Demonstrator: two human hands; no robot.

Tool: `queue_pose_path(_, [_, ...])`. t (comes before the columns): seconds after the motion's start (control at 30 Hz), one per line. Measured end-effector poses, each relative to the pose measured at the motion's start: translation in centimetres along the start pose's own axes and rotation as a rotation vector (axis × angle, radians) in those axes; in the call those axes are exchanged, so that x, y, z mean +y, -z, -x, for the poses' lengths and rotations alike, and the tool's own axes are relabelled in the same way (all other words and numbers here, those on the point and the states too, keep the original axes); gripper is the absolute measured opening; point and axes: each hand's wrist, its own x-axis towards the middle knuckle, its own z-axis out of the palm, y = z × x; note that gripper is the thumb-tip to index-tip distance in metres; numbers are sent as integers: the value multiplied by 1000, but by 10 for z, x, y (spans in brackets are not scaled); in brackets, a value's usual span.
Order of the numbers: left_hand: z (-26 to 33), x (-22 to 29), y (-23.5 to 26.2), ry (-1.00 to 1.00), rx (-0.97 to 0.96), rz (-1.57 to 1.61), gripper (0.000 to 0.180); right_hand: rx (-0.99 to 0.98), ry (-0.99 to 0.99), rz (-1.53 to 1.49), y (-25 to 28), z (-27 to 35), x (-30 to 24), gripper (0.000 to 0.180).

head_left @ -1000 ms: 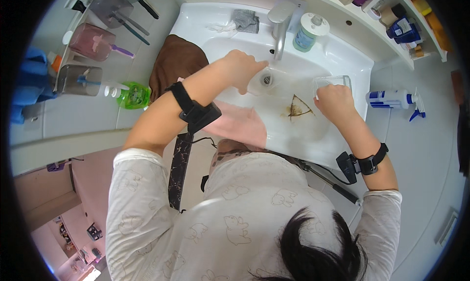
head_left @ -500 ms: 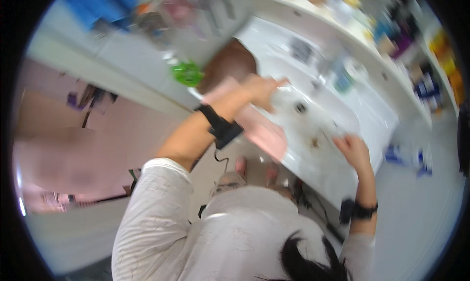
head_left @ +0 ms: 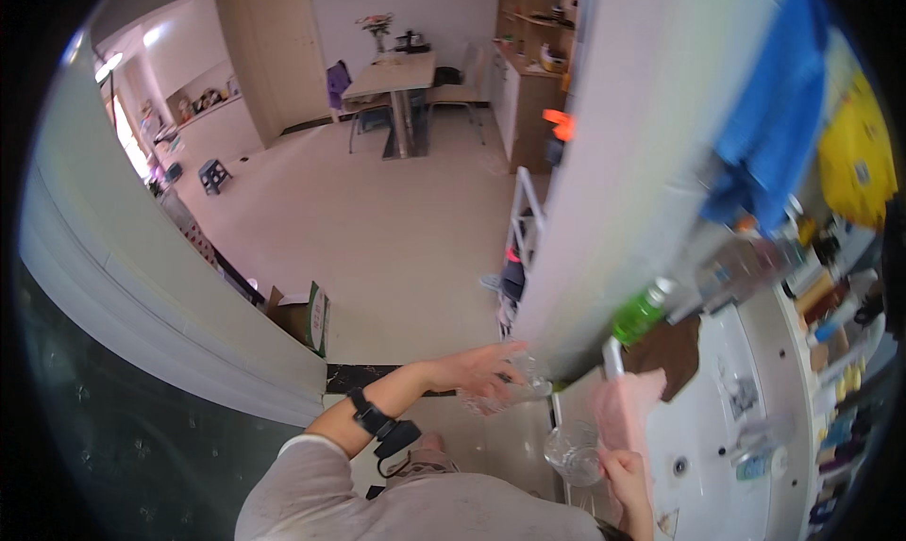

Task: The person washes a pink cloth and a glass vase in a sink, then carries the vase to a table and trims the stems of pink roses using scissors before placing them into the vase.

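My left hand [head_left: 486,376] is out in front of the doorway, its fingers curled round a clear glass cup [head_left: 535,382]. The cup's see-through walls make its exact shape hard to read. Beside the basin's near edge, my right hand [head_left: 625,475] is closed at the side of a second clear glass cup [head_left: 570,451], which is held over the floor. A pink cloth [head_left: 628,409] hangs over the rim of the white sink [head_left: 698,503] just beyond that hand.
A brown basin or board [head_left: 665,352] and a green pump bottle [head_left: 642,313] are at the sink's far end. Toiletries [head_left: 845,390] crowd the right-hand shelf. Past the door frame [head_left: 170,286] lie a cardboard box [head_left: 307,319], a white rack [head_left: 522,230] and a dining table [head_left: 396,74].
My view has swung left from the sink to the doorway. Both hands have left the area over the basin, and clear glass cups now show in them.
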Motion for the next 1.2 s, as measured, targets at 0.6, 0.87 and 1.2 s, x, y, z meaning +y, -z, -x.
queue_pose_path(0.6, [206, 63, 307, -309, 1004, 368, 57, -138, 45, -134, -247, -365, -166, 34])
queue_pose_path(0.87, [261, 137, 428, -466, 1351, 208, 59, -349, 203, -68, -363, -565, -254, 33])
queue_pose_path(1.2, [335, 174, 633, -584, 1670, 248, 62, -572, 150, -96, -542, -768, -388, 32])
